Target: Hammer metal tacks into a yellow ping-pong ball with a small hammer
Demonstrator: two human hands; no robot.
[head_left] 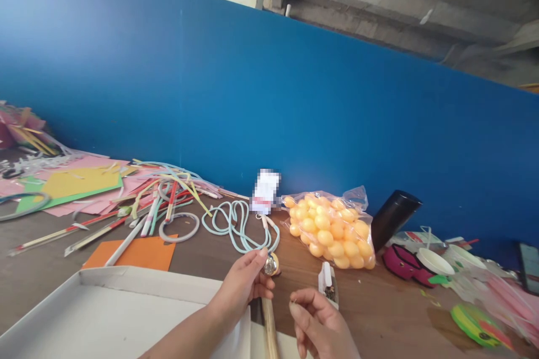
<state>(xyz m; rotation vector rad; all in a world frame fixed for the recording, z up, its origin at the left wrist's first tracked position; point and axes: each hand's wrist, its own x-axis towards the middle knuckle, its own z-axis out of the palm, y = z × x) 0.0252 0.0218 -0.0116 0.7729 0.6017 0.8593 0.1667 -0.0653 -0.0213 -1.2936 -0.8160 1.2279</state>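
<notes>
My left hand [244,286] is low in the middle of the view, its fingers pinched on a small shiny round object [272,263] held just above the brown table [202,252]. My right hand [322,322] is beside it to the right, fingers curled in a pinch on something tiny that I cannot make out. A small clear packet [328,286] with a white piece and dark bits lies just beyond my right hand. A wooden stick [269,328] lies between my hands. A mint-green cord [236,224] is coiled behind my left hand.
A white shallow tray [138,283] sits at front left, an orange sheet [143,252] behind it. Coloured papers and straws [126,196] are scattered at left. A bag of orange balls [332,230], a black cylinder [393,216], a white cup [433,261] and a blue wall [269,95] lie beyond.
</notes>
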